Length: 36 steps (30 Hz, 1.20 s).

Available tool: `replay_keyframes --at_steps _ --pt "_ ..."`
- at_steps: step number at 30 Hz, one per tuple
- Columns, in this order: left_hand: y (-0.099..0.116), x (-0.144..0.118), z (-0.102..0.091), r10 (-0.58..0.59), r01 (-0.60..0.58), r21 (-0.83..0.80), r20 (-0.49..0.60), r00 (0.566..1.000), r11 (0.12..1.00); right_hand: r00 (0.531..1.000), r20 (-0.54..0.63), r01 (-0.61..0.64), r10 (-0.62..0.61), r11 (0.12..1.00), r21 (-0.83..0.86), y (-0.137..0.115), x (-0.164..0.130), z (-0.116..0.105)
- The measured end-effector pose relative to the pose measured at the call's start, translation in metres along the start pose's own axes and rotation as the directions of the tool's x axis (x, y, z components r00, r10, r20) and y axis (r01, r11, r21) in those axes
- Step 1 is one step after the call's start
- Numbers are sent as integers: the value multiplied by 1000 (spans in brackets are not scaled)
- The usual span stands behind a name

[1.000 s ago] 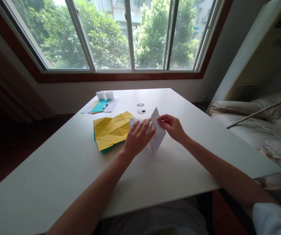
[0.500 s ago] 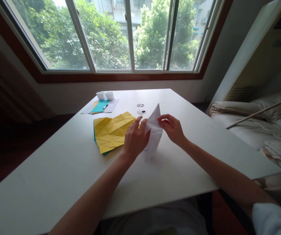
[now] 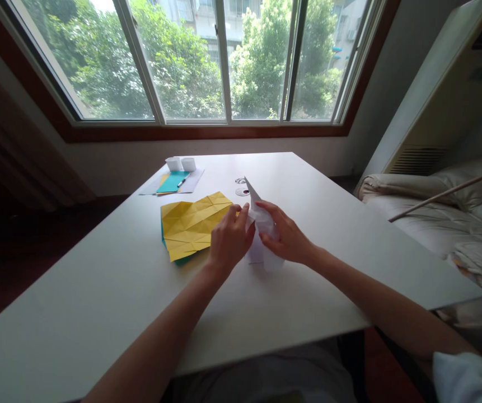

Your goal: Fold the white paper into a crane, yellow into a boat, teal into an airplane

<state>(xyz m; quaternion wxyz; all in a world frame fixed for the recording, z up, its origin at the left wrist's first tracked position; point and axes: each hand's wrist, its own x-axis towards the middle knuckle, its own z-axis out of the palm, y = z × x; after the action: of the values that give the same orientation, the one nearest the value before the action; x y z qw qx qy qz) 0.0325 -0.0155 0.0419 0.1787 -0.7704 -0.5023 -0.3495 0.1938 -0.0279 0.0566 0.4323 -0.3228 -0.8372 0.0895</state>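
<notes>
A folded sheet of white paper stands on the white table between my hands, one pointed corner rising up and away from me. My left hand grips its left side with fingers and thumb. On the right, my right hand wraps around the other side, thumb below and fingers above. Parts of the paper are hidden behind the fingers. Just left of my left hand lies a creased yellow sheet, with a teal sheet showing under its edge.
Two round printed pieces lie beyond the paper. At the table's far left, a pen rests on a stack of coloured sheets, near two white cups. A pale sofa stands right of the table.
My right hand has gone from pinching the paper's edge to wrapping its side. The paper's pointed corner has swung left, and the sheet has turned.
</notes>
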Motion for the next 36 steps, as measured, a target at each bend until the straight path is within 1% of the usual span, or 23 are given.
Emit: replay_keyframes --at_steps 3,6,10,12,14,16,19,21,23,25,27,28,30,32,33,34,35,36 --pt "0 -1 -1 -10 10 -5 26 1000 1000 999 40 17 -15 999 -45 4 -1 2" --pt "3 -1 -3 -6 6 2 8 1000 1000 999 45 27 -22 993 -115 7 -2 3" --pt "7 0 -7 -18 18 7 -22 1000 1000 993 46 111 -104 973 -204 6 -2 5" --pt "8 0 -8 -41 41 -4 -17 999 999 990 50 140 -132 965 -220 4 -2 5" --pt "8 1 -8 -93 93 -37 -8 996 995 991 52 135 -127 968 -210 3 -2 4" --pt "6 1 -8 -164 164 -114 6 986 980 996 47 88 -82 982 -165 3 -2 3" --pt "2 4 -8 -236 234 -335 37 971 913 999 15 -38 38 999 -13 3 0 -2" --pt "-1 6 -7 -285 272 -493 51 957 826 990 0 -142 144 980 139 4 2 -7" --pt "-3 9 -6 -346 324 -620 89 934 714 965 14 -252 262 913 322 6 5 -11" --pt "-6 13 -5 -399 393 -722 176 900 570 922 62 -360 381 790 496 11 9 -16" --pt "-9 17 -5 -421 477 -780 304 855 406 866 133 -454 482 645 615 20 12 -21" --pt "-11 19 -5 -415 523 -783 376 829 335 834 173 -497 523 578 647 26 14 -24" --pt "-15 23 -7 -372 616 -750 515 772 241 776 265 -580 573 480 659 40 15 -28" --pt "-20 25 -10 -323 700 -692 632 705 174 712 368 -674 598 435 597 54 14 -32" --pt "-22 25 -11 -308 739 -661 682 663 127 676 402 -719 618 432 544 60 13 -34" --pt "-25 25 -11 -298 775 -628 728 617 69 650 407 -748 642 444 493 64 12 -35" --pt "-26 24 -12 -292 804 -595 768 570 7 639 390 -760 662 468 451 67 12 -38" --pt "-28 23 -13 -293 823 -565 797 528 -52 643 365 -759 673 498 419 68 11 -41"
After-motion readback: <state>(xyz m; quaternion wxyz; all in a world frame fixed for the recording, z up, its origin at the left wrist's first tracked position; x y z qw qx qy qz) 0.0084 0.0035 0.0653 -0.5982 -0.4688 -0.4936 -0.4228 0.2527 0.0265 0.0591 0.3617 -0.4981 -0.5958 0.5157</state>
